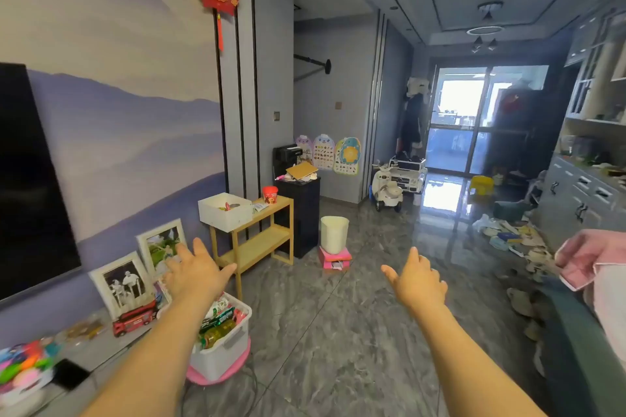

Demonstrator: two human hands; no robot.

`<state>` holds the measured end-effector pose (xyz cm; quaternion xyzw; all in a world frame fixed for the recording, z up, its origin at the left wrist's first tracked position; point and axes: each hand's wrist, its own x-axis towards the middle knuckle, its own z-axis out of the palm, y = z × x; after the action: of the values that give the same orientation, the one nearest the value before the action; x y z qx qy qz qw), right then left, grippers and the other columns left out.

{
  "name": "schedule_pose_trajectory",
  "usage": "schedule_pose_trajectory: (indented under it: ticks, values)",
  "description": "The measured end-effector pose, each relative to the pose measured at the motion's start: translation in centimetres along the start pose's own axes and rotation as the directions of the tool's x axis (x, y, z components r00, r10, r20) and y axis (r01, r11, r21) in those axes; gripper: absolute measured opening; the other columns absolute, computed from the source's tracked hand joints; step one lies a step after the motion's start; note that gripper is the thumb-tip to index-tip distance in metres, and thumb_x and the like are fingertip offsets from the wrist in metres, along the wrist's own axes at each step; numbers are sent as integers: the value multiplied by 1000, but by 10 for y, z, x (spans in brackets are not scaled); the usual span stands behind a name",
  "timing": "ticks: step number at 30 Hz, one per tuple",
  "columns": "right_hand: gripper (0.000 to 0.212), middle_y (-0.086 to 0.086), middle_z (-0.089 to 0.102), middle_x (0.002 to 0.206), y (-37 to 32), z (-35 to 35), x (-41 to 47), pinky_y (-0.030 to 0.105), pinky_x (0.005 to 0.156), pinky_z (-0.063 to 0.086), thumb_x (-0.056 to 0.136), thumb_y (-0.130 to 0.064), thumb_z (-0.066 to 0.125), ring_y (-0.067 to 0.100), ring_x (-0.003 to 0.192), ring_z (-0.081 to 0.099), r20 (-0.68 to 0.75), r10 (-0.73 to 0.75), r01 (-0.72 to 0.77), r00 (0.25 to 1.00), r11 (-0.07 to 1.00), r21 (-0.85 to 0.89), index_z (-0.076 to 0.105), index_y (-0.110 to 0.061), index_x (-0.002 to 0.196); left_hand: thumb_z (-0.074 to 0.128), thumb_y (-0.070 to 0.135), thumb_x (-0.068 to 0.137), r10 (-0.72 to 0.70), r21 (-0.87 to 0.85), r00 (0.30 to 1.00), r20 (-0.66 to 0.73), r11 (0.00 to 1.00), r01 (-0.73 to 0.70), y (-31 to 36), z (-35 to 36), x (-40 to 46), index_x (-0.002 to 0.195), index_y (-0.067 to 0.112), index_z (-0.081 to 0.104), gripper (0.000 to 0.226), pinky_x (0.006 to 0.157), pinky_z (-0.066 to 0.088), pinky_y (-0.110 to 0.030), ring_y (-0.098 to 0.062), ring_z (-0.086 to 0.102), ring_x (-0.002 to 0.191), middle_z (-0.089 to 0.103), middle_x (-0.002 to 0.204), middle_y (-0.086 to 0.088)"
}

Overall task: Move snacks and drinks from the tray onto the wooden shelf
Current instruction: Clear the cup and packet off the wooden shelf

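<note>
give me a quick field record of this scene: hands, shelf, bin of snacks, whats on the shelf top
left hand: open, fingers spread, holds nothing, raised above the white bin
right hand: open, holds nothing, over the floor
wooden shelf: against the wall, lower tiers look bare
shelf top: white box, red cup
white bin: on a pink stool, filled with bottles and snack packs
nearby: cream waste bin right of the shelf
</note>
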<state>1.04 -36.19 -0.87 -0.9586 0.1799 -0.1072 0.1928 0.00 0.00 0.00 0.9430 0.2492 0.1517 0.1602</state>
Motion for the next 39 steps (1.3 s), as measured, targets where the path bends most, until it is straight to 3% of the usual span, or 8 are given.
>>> schedule_pose_trajectory:
  ticks: [13,19,32,39]
  values:
    - [84,9,28,154,-96,73,180,51,108,32,89,-64,43,35,135,35,16,9,-9,1000,999,44,9,-17,150,54,67,79,69,45,997,26,997,-70,66,71,200,149,18,10,97,111,30,-49,-40,20,139,9,157,-16]
    - [85,8,25,155,-114,115,271,50,109,30,89,-64,43,34,136,33,49,25,-28,998,998,52,8,-18,151,54,70,77,88,71,996,22,993,-90,107,122,278,147,17,13,97,107,35,-48,-40,26,136,17,153,-17]
    - [83,7,27,155,-159,187,537,49,110,28,90,-62,44,33,136,33,128,-72,69,989,997,26,9,-18,151,54,69,77,-37,62,999,15,997,36,240,235,452,146,20,12,94,107,36,-50,-38,29,134,20,150,-13]
    - [81,8,32,152,-206,237,644,48,107,31,90,-60,43,33,133,37,186,-146,146,972,989,13,10,-17,150,57,69,75,-104,90,995,8,991,103,273,289,535,146,22,13,96,105,37,-50,-36,31,132,24,148,-13]
